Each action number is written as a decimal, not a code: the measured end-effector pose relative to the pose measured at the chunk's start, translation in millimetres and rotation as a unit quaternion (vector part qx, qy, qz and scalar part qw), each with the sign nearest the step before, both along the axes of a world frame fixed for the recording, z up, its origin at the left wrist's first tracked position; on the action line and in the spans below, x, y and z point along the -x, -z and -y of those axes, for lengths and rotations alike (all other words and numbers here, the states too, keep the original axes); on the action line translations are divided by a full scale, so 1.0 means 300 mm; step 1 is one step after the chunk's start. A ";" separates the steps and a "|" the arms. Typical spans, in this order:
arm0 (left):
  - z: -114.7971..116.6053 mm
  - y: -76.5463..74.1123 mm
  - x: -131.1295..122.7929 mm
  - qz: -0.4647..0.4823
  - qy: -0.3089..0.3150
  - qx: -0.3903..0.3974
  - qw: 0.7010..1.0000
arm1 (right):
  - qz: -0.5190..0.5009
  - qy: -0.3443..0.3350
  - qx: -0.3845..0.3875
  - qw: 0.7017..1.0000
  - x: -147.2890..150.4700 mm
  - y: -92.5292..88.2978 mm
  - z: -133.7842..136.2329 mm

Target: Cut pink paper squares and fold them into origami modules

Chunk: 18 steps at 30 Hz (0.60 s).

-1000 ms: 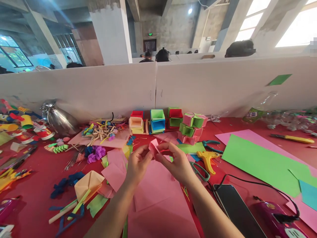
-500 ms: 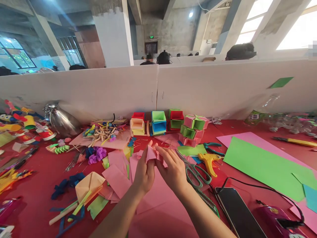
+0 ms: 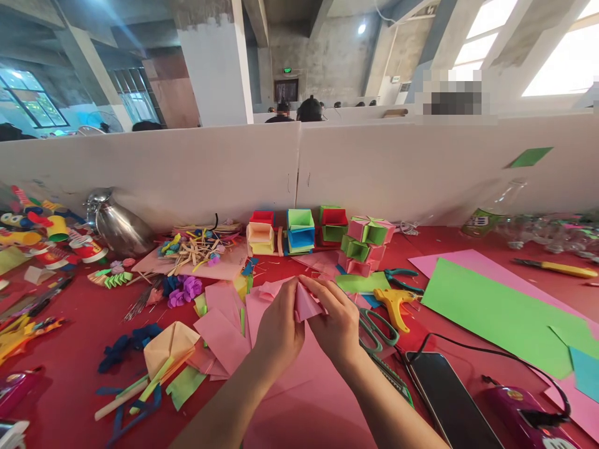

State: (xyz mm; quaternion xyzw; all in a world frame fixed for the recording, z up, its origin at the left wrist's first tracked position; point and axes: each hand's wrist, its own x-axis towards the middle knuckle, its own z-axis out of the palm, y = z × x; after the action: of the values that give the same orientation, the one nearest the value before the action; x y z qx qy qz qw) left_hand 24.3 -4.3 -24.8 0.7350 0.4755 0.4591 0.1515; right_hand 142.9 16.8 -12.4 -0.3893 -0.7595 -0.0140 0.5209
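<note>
Between my two hands is a folded piece of pink paper [image 3: 306,304], its creased faces showing between the fingers and thumbs. My left hand [image 3: 281,318] is closed on its left side, and my right hand [image 3: 336,315] grips it from the right. Part of the folded paper is hidden behind the fingers. Beneath the hands lie pink paper sheets [image 3: 299,399]. More pink paper pieces [image 3: 222,337] are spread just left of my left hand. Close to my right hand are green-handled scissors [image 3: 377,330], partly covered by it.
Folded paper boxes [image 3: 299,232] stand along the white partition [image 3: 210,168]. To the right are a yellow glue gun [image 3: 397,307], pliers [image 3: 402,274], green paper [image 3: 496,318], a phone [image 3: 453,399] and its cable. A metal jug [image 3: 119,227] and craft scraps occupy the left.
Both hands have turned the folded pink paper and drawn closer together around it. My left hand has shifted right, and the right hand now covers the scissors' blades more.
</note>
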 end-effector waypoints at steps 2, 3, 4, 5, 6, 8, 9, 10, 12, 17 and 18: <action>0.003 0.006 -0.007 -0.004 -0.004 -0.017 1.000 | -0.007 0.002 -0.022 1.000 0.001 0.004 0.001; 0.003 0.009 -0.009 -0.004 -0.009 -0.023 1.000 | -0.006 0.003 -0.034 0.999 0.002 0.007 0.001; 0.002 0.011 -0.010 -0.005 -0.015 -0.025 1.000 | -0.004 0.004 -0.044 0.999 0.001 0.010 0.000; 0.002 0.012 -0.011 -0.004 -0.019 -0.024 1.000 | 0.000 0.005 -0.053 0.999 0.001 0.013 -0.001; 0.001 0.012 -0.010 -0.002 -0.019 -0.020 1.000 | 0.005 0.005 -0.060 0.998 0.000 0.015 -0.002; 0.001 0.009 -0.007 0.011 -0.006 -0.002 1.000 | 0.017 0.007 -0.068 0.998 -0.003 0.018 -0.003; 0.001 0.006 -0.004 0.023 0.004 0.005 1.000 | 0.024 0.010 -0.068 0.997 -0.004 0.019 -0.002; 0.002 0.004 0.000 0.037 0.013 0.009 0.999 | 0.031 0.012 -0.065 0.997 -0.005 0.019 -0.001; 0.004 -0.002 0.009 0.065 0.026 0.013 0.997 | 0.041 0.016 -0.056 0.997 -0.004 0.017 0.002; 0.014 -0.013 0.021 0.116 0.042 0.048 0.991 | 0.040 -0.009 -0.073 0.997 0.004 0.018 0.012; 0.016 -0.014 0.023 0.122 0.043 0.055 0.990 | 0.030 -0.015 -0.079 0.996 0.005 0.019 0.014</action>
State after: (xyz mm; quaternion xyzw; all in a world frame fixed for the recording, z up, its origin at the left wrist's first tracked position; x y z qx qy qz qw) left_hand 17.4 -9.2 -20.7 0.6838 0.4461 0.5115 0.2681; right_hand 141.2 12.7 -18.3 -0.3345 -0.7773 -0.0779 0.5271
